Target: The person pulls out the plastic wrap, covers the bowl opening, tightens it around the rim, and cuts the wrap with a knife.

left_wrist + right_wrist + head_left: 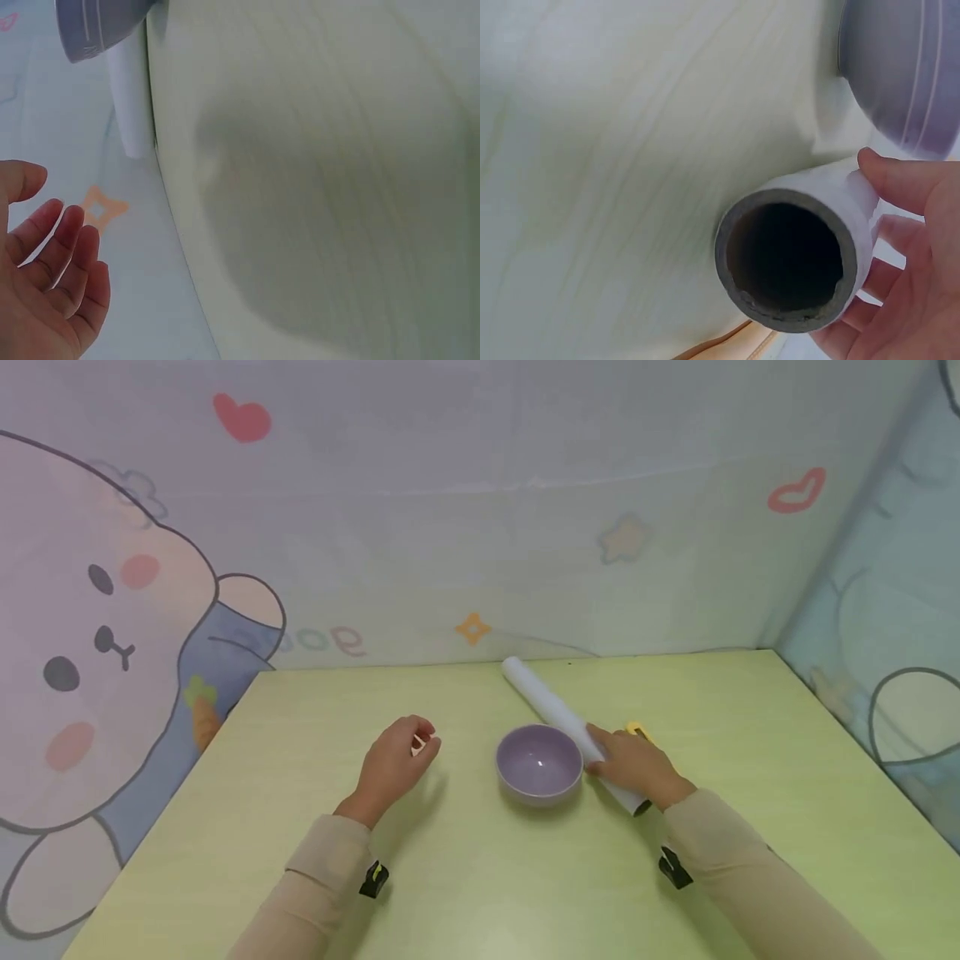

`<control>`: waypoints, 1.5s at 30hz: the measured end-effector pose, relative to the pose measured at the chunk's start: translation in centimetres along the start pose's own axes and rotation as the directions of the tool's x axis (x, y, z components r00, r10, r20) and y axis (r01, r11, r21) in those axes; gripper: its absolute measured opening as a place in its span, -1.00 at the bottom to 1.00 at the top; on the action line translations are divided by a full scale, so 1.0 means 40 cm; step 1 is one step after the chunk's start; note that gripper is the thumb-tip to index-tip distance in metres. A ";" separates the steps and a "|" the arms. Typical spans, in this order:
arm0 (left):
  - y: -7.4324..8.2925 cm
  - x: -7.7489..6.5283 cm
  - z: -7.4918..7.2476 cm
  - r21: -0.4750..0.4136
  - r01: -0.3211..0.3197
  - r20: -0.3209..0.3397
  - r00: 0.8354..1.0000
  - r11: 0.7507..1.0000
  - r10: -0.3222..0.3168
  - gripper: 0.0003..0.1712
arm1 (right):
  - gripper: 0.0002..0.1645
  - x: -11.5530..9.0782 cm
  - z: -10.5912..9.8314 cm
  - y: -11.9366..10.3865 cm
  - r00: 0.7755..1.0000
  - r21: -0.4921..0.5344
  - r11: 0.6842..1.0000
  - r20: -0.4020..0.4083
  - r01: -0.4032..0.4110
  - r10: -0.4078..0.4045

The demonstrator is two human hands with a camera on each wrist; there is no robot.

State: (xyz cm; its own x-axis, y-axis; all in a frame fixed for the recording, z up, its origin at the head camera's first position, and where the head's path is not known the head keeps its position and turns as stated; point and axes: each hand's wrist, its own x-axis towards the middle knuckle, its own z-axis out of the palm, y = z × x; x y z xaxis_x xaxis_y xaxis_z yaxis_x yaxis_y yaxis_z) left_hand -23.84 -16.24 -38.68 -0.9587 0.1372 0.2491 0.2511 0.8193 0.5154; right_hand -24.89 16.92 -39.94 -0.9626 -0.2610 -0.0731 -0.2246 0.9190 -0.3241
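A long white roll (551, 703) with a hollow core lies slantwise on the table, its near end pointing right. My right hand (633, 764) grips it near that end. In the right wrist view the thumb is on one side of the roll (859, 187) and the fingers on the other, behind its dark round opening. Close beside the roll stands a purple bowl (538, 764), upright, with nothing in it. To the bowl's left my left hand (396, 762) hovers over the table, fingers loosely bent and holding nothing; its palm shows in the left wrist view.
A yellow-handled tool (639, 732), partly hidden, lies just beyond my right hand. The pale yellow-green table (315, 710) ends at the back against a printed cloth backdrop (420, 527). A second cloth panel (877, 610) hangs along the right side.
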 end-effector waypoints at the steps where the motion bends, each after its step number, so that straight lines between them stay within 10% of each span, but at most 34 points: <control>1: -0.003 0.004 0.001 0.011 -0.011 0.005 1.000 1.000 0.011 -0.72 | -0.20 0.004 0.000 -0.001 1.000 -0.001 1.000 -0.002 0.005 -0.005; 12: -0.022 0.061 0.021 0.175 -0.148 0.094 0.987 0.973 0.134 -0.62 | -0.26 0.032 -0.005 -0.011 0.995 -0.034 0.995 -0.032 0.092 -0.093; 30: -0.019 0.223 0.127 0.446 -0.407 0.269 0.910 0.797 0.314 -0.31 | -0.36 0.032 0.028 -0.042 0.989 -0.058 0.988 -0.040 0.143 -0.146; 45: 0.005 0.232 0.139 0.453 -0.381 0.227 0.923 0.806 0.310 -0.49 | -0.31 0.015 0.037 -0.040 0.986 -0.078 0.986 -0.066 0.147 -0.152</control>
State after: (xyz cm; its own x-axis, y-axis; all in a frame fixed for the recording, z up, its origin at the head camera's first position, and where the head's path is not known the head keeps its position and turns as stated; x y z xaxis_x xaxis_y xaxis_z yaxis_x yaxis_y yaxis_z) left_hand -33.44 -11.68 -40.83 -0.8378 0.5066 0.2035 0.5078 0.8600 -0.0506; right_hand -24.89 14.84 -40.87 -0.9250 -0.3779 0.0399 -0.3750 0.8908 -0.2565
